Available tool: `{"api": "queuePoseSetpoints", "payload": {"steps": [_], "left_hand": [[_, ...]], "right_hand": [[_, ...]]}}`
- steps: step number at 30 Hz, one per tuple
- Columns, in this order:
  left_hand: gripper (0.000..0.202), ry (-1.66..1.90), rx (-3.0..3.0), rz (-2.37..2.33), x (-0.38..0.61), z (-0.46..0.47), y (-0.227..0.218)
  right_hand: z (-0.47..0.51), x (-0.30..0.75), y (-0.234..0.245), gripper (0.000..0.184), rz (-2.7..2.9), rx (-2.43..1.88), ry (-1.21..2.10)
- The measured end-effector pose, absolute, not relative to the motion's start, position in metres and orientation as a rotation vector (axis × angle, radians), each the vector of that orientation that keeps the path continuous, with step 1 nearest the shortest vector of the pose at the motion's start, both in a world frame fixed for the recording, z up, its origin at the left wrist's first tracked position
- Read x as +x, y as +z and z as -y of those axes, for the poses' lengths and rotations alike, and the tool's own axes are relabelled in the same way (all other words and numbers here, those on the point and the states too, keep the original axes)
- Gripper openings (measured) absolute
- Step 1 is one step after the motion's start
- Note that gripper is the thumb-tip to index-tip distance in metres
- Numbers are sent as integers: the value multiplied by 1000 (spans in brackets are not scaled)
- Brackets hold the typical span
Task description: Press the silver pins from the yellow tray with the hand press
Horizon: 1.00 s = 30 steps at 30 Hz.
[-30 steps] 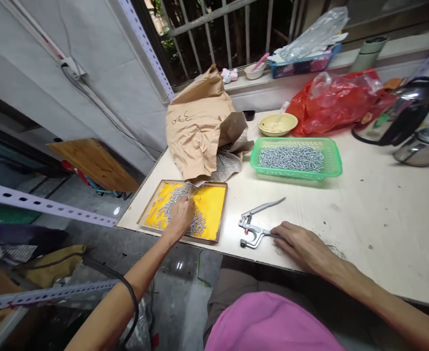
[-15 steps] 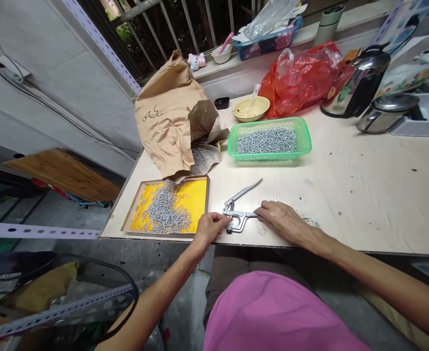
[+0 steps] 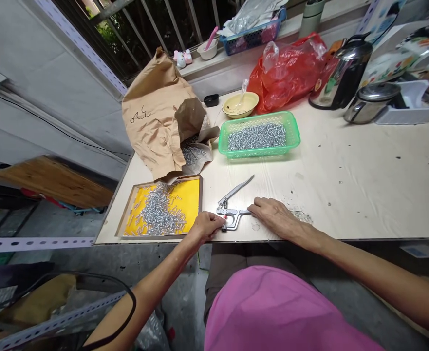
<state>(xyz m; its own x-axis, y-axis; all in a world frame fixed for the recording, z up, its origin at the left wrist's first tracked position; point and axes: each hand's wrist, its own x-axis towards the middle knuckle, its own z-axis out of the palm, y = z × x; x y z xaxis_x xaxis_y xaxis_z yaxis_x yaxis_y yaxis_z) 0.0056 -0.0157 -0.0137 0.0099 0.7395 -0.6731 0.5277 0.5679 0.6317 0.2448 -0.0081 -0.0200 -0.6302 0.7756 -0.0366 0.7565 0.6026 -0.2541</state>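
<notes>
Metal snap-fastener pliers (image 3: pixel 233 213) lie on the table near its front edge, their upper handle raised and angled away from me. My right hand (image 3: pixel 272 214) is closed on the end of the lower handle. At the pliers' jaw, beside a small red part, my left hand (image 3: pixel 209 225) is in a pinch; what sits between the fingertips is too small to make out. Left of that hand is a shallow tray (image 3: pixel 200 195) with a yellow bottom, bearing a heap of small metal pins (image 3: pixel 159 214).
Behind the pliers stands a green plastic basket (image 3: pixel 294 139) of similar metal pieces. A brown paper bag (image 3: pixel 152 126) spills more. Further back are a yellow bowl (image 3: pixel 251 100), a red plastic bag (image 3: pixel 285 78), a steel kettle (image 3: pixel 345 73) and a smaller steel pot (image 3: pixel 371 102).
The view has shifted a little, so the table things appear further left. Both hands keep their places at the pliers, with no clear change in grip.
</notes>
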Motion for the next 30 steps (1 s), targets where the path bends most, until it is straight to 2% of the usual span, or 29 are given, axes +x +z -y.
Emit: {"api": "queuePoseSetpoints", "payload": {"steps": [3,6,8,13,20,22,27,30], "left_hand": [[33,168,1091,-1617,3,14,-12],[37,117,1111,-1579,3,19,-8],[39,98,1124,-1557,4,23,-5],[40,71,1137,-1603,9,32,0],[39,59,1113,-1624,12,32,2],[38,63,1110,-1628,12,32,2],[36,47,1088,-1631,12,31,3],[38,55,1094,-1610,12,30,2]], "right_hand": [[4,250,-16,18,2695,-1231,449],[-8,257,-12,44,2629,-1152,382],[-20,258,-12,51,2616,-1156,310],[-50,251,-20,29,2675,-1217,257],[-61,249,-26,25,2715,-1192,295],[-57,254,-23,38,2726,-1114,361],[-45,264,-23,82,2763,-1009,463],[-40,266,-24,89,2798,-1006,440]]}}
